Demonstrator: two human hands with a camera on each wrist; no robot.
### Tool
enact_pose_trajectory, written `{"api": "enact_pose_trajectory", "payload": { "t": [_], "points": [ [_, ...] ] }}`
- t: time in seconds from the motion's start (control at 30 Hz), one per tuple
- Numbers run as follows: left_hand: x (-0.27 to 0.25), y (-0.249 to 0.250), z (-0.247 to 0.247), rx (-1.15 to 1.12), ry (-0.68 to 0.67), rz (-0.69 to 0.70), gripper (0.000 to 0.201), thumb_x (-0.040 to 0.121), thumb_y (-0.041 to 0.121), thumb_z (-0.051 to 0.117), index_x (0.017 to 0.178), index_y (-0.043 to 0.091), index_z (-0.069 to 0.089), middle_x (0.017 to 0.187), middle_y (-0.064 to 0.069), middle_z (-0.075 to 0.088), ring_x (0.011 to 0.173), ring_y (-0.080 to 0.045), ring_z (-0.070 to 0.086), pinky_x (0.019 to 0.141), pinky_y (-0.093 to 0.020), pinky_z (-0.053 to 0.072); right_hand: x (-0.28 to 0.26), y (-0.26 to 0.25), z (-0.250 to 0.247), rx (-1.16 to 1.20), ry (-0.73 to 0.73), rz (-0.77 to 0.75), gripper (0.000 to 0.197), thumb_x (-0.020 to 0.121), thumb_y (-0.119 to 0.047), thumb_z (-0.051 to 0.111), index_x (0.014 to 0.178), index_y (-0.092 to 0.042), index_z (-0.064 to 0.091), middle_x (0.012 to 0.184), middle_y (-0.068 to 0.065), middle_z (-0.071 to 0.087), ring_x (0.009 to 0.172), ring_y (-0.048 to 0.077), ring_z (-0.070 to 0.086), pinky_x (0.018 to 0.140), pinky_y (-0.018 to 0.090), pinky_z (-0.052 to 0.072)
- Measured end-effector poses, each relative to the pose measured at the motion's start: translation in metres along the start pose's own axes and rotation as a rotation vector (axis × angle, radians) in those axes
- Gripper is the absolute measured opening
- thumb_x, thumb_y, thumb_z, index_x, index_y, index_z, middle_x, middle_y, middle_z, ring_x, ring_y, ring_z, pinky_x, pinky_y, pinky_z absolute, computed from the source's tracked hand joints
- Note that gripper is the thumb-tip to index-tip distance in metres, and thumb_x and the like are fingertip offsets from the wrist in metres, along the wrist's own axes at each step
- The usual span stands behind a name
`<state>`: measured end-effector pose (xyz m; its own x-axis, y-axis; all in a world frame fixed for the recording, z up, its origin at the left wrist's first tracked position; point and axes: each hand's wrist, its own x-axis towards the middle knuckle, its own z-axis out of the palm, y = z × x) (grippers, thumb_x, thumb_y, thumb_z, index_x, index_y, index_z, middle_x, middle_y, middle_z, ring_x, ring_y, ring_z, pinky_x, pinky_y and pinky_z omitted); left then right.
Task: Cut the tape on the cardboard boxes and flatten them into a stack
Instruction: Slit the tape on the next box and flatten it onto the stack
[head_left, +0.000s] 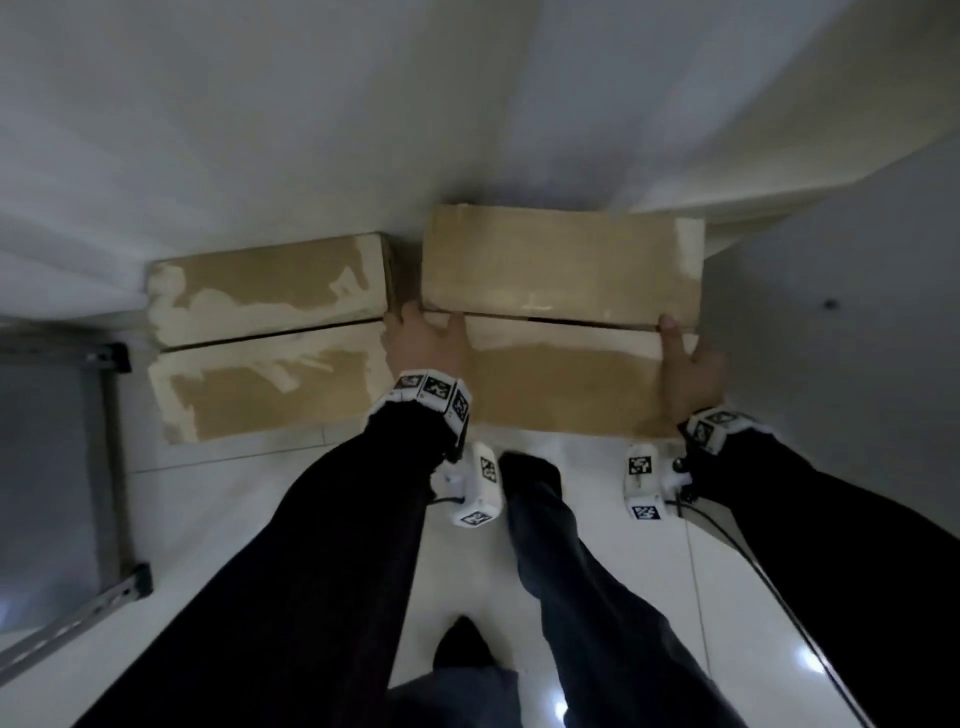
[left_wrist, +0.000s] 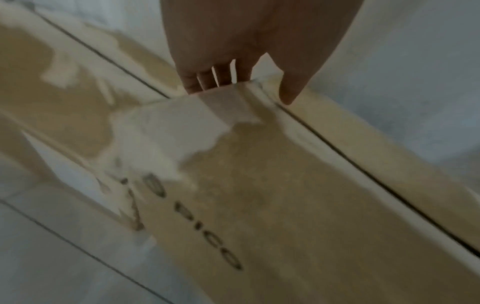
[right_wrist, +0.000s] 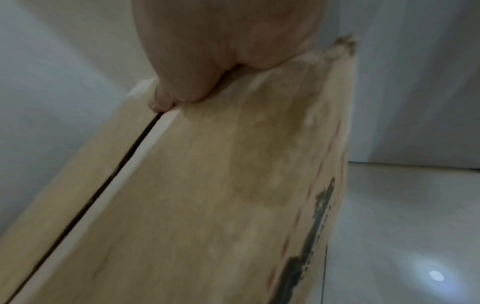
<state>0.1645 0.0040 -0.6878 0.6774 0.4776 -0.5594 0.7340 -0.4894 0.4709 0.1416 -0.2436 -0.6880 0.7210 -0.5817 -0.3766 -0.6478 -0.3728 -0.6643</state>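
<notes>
Two brown cardboard boxes with pale torn-tape patches stand side by side on the floor against the wall. Both hands hold the right box (head_left: 561, 280), whose top flaps meet at a dark open seam (head_left: 561, 320). My left hand (head_left: 426, 338) grips its left end, fingers hooked over the edge and thumb lying on top by the seam. In the left wrist view the fingers (left_wrist: 207, 78) curl over the box's (left_wrist: 285, 195) end. My right hand (head_left: 691, 364) grips the right end; its thumb (right_wrist: 161, 102) presses at the seam of the box (right_wrist: 207, 195). The left box (head_left: 270, 338) is untouched.
A grey metal shelf frame (head_left: 111, 467) stands at the left. White wall runs behind the boxes, and a grey panel (head_left: 831, 312) closes the right side. My legs (head_left: 571, 571) stand on the glossy white tile floor (head_left: 727, 597) just in front of the boxes.
</notes>
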Motion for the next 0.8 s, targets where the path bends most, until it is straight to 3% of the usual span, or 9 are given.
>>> {"api": "enact_pose_trajectory", "payload": {
  "t": [0.1,0.23,0.33,0.4,0.5,0.57,0.67,0.8],
  "points": [
    [-0.059,0.017,-0.052,-0.052,-0.04,0.116,0.06,0.094,0.041,0.05,0.142,0.01,0.035,0.14,-0.018,0.042,0.126,-0.035,0.044,0.097,-0.036,0.037,-0.047,-0.026,-0.059,0.025,-0.006,-0.003,0.053,0.093,-0.042,0.054,0.132,-0.005,0.051,0.125,0.001,0.053,0.124,0.015,0.045,0.103,0.015,0.025],
    [-0.156,0.038,-0.151,-0.035,-0.008,0.223,0.056,0.098,0.04,0.046,0.143,0.01,0.033,0.113,-0.022,0.062,0.106,-0.037,0.058,0.076,-0.032,0.037,-0.13,-0.077,-0.135,0.061,-0.035,-0.017,0.071,0.085,-0.06,0.051,0.131,-0.006,0.053,0.133,0.012,0.055,0.127,0.023,0.047,0.107,0.026,0.031],
    [-0.23,0.042,-0.231,0.054,0.082,0.304,0.055,0.098,0.042,0.043,0.138,0.004,0.036,0.108,-0.028,0.062,0.1,-0.042,0.059,0.075,-0.038,0.04,-0.199,-0.127,-0.196,0.085,-0.094,0.006,0.055,0.092,-0.048,0.051,0.128,-0.007,0.055,0.126,0.011,0.058,0.123,0.024,0.049,0.093,0.02,0.031],
    [-0.281,0.043,-0.28,0.1,0.161,0.359,0.055,0.098,0.044,0.039,0.136,0.005,0.037,0.108,-0.028,0.062,0.098,-0.044,0.059,0.077,-0.041,0.042,-0.247,-0.157,-0.236,0.118,-0.137,-0.021,0.05,0.093,-0.048,0.049,0.124,-0.008,0.056,0.11,0.002,0.058,0.117,0.023,0.051,0.086,0.02,0.031],
    [-0.36,0.05,-0.34,0.061,0.218,0.394,0.051,0.098,0.043,0.038,0.134,0.006,0.039,0.104,-0.026,0.062,0.093,-0.042,0.059,0.068,-0.036,0.035,-0.306,-0.192,-0.296,0.145,-0.159,-0.071,0.048,0.093,-0.051,0.046,0.107,-0.007,0.061,0.098,0.004,0.058,0.103,0.026,0.056,0.08,0.025,0.034],
    [-0.406,0.054,-0.367,0.046,0.248,0.429,0.051,0.098,0.046,0.038,0.13,0.007,0.041,0.102,-0.026,0.063,0.092,-0.042,0.059,0.068,-0.038,0.037,-0.335,-0.206,-0.337,0.128,-0.174,-0.12,0.053,0.093,-0.054,0.043,0.107,-0.006,0.061,0.1,0.006,0.061,0.103,0.026,0.056,0.082,0.028,0.037],
    [-0.461,0.065,-0.387,-0.023,0.273,0.479,0.053,0.095,0.053,0.037,0.125,0.01,0.044,0.104,-0.023,0.063,0.094,-0.04,0.059,0.074,-0.042,0.044,-0.364,-0.221,-0.403,0.103,-0.183,-0.201,0.058,0.093,-0.058,0.035,0.121,-0.011,0.056,0.11,0.005,0.06,0.107,0.025,0.054,0.092,0.034,0.042],
    [-0.52,0.105,-0.382,-0.116,0.251,0.552,0.053,0.095,0.054,0.038,0.124,0.011,0.048,0.1,-0.015,0.062,0.093,-0.034,0.057,0.082,-0.042,0.045,-0.37,-0.216,-0.493,0.148,-0.21,-0.262,0.048,0.094,-0.053,0.04,0.13,-0.021,0.044,0.116,-0.003,0.055,0.103,0.016,0.051,0.086,0.032,0.041]
  ]
}}
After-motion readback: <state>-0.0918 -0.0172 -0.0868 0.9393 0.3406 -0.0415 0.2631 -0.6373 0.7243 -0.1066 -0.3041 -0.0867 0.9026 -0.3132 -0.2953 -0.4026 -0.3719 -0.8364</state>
